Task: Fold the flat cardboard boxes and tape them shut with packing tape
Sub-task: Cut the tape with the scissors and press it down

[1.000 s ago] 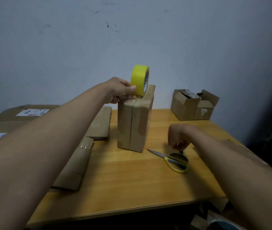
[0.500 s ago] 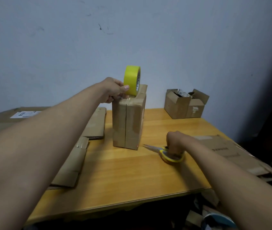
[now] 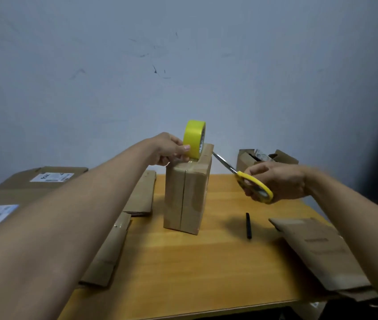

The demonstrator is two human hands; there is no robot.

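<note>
A tall folded cardboard box stands upright in the middle of the wooden table. My left hand pinches a yellow roll of packing tape on edge at the box's top, where clear tape runs down over the seam. My right hand grips yellow-handled scissors in the air to the right of the box. Their blades point up and left toward the box's top right corner.
Flat folded boxes lie left of the standing box, at the front left and at the right edge. A black pen lies on the table. An open small box sits at the back right. Large labelled cartons are at far left.
My right hand picked the scissors up off the table and raised them toward the box top. A black pen now shows where they lay. The left hand kept holding the tape roll.
</note>
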